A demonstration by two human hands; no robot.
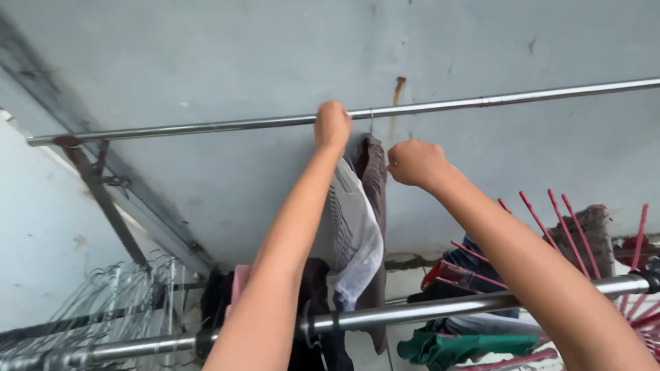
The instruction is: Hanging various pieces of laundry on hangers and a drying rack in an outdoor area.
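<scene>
My left hand [333,126] is raised to the high metal rod [206,126] under the ceiling, its fingers closed at the rod, beside the wire hook of a hanger [371,118]. A white striped garment [357,237] and a brown garment [375,172] hang from that hanger. My right hand [414,163] is a closed fist just right of the brown garment's top, touching or pinching its edge. Whether the left hand grips the rod itself or the hanger is hidden by the fingers.
A lower metal rail [426,310] crosses in front of my arms. Several empty wire hangers [117,295] hang at lower left. Dark and pink clothes [227,288] hang behind the rail. A red peg rack [570,220] and green cloth [447,347] lie at lower right.
</scene>
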